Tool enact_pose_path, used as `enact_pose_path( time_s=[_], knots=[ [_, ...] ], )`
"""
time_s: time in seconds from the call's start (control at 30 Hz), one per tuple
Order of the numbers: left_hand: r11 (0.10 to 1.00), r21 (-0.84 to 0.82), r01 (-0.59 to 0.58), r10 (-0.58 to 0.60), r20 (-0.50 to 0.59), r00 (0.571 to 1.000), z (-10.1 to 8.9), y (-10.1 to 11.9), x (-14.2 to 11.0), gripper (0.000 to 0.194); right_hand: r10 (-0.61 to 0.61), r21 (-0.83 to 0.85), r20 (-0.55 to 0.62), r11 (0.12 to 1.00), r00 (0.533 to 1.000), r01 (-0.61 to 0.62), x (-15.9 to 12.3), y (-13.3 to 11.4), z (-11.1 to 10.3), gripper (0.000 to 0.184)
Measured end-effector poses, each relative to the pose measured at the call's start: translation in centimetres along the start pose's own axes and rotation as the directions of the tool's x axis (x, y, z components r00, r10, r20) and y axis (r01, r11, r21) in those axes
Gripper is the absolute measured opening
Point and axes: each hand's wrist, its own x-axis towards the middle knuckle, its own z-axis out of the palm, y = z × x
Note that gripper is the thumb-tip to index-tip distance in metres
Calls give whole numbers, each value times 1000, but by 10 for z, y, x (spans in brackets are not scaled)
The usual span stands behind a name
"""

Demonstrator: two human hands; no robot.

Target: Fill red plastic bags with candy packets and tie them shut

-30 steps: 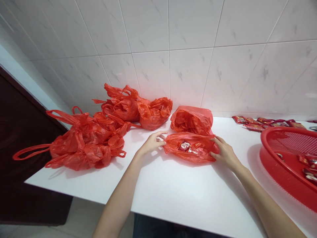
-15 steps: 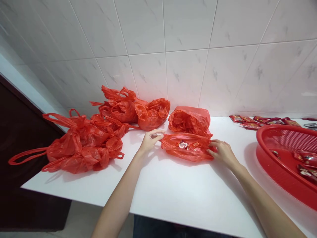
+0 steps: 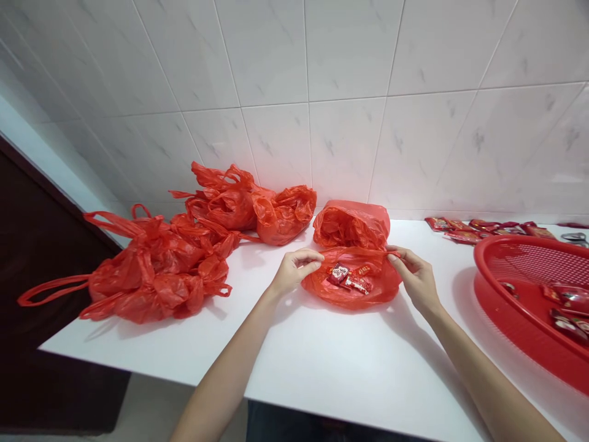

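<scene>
Between my hands a red plastic bag (image 3: pixel 352 301) lies on the white table with its mouth spread wide. Several small candy packets (image 3: pixel 339 274) in red and white wrappers show inside it. My left hand (image 3: pixel 297 270) pinches the left edge of the bag's mouth. On the other side, my right hand (image 3: pixel 414 276) grips the right edge between thumb and fingers. Just behind, touching or nearly touching this bag, stands another crumpled red bag (image 3: pixel 352 224).
Filled red bags (image 3: pixel 161 270) are heaped at the left, with others (image 3: pixel 283 215) by the tiled wall. A large red basket (image 3: pixel 488 294) holding a few packets stands at the right. Behind it lie red packets (image 3: pixel 478 230) and a metal object (image 3: pixel 575 238), partly cut off.
The bag's mouth has been pulled wider, so more of the packets show. My left hand has shifted right along the rim, and my right hand has moved slightly up.
</scene>
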Motion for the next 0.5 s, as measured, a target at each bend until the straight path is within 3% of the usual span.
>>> enact_pose_path(
  time_s=[0.1, 0.2, 0.33, 0.5],
  knots=[
    [1000, 25, -15, 14, 35, 999, 10, 2, -2, 18, 26, 37, 36, 999, 999, -27, 2, -4, 10, 36],
    [999, 31, -25, 23, 75, 997, 25, 11, -2, 20, -68, 27, 112, 997, 991, 65, 6, -18, 24, 34],
    [990, 77, -121, 110, 143, 984, 43, 42, 4, 18, -218, 53, 175, 976, 960, 212, 17, -48, 44, 34],
    [985, 104, -140, 133, 76, 988, 51, 79, 21, 18, -272, 127, 168, 959, 947, 253, 34, -78, 57, 39]
  ],
)
